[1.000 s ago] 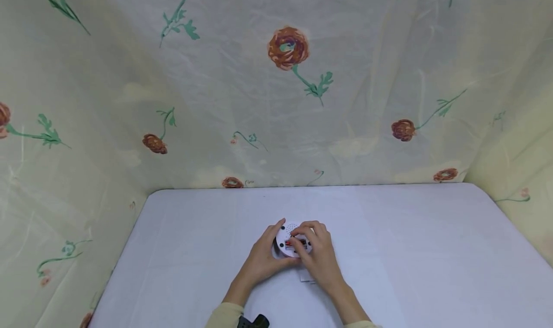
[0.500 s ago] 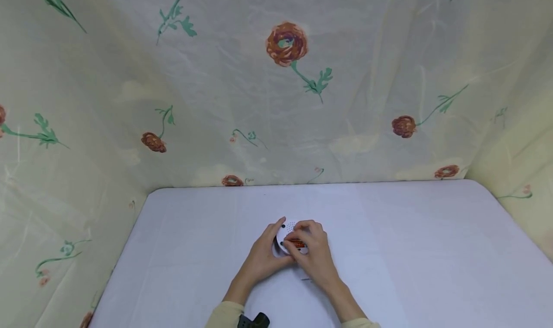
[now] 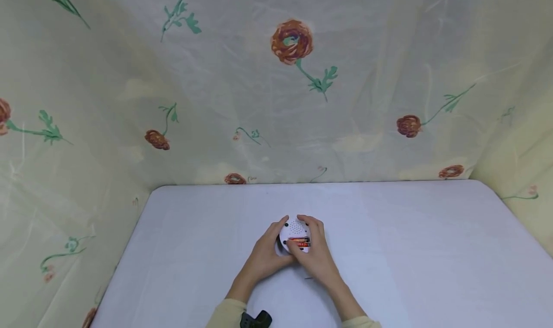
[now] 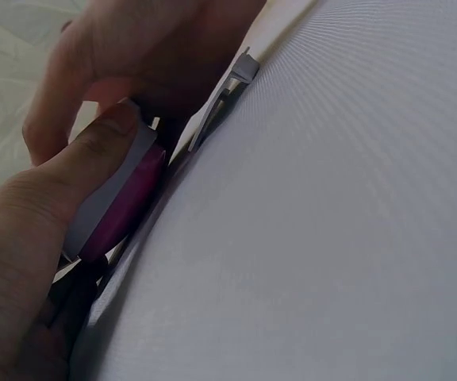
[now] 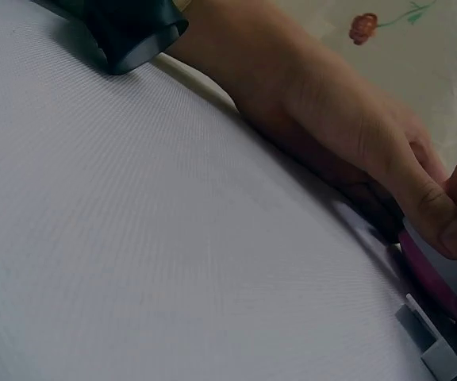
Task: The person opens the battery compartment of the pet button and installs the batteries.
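Observation:
A round white device (image 3: 295, 227) with speaker holes and dark feet lies with its battery side up, near the middle of the table. Red-and-black batteries (image 3: 300, 242) sit in its compartment. My left hand (image 3: 263, 257) grips the left rim, its thumb (image 4: 101, 147) pressed along the edge above the purple side (image 4: 125, 202). Around the right side curls my right hand (image 3: 318, 253), thumb by the left end of the batteries and index finger at the far rim. The right hand covers part of the compartment's right end.
A small grey-white plastic piece (image 5: 431, 337) with a raised tab lies on the white tablecloth (image 3: 410, 251), just in front of the device. Flowered cloth (image 3: 345, 102) hangs behind the table and at both sides. A black band (image 3: 256, 320) is on the left wrist.
One second ago a dark gap showed beside the red in the compartment; now batteries lie along it. My right fingers have spread from over the compartment toward the rim. The left hand keeps its hold.

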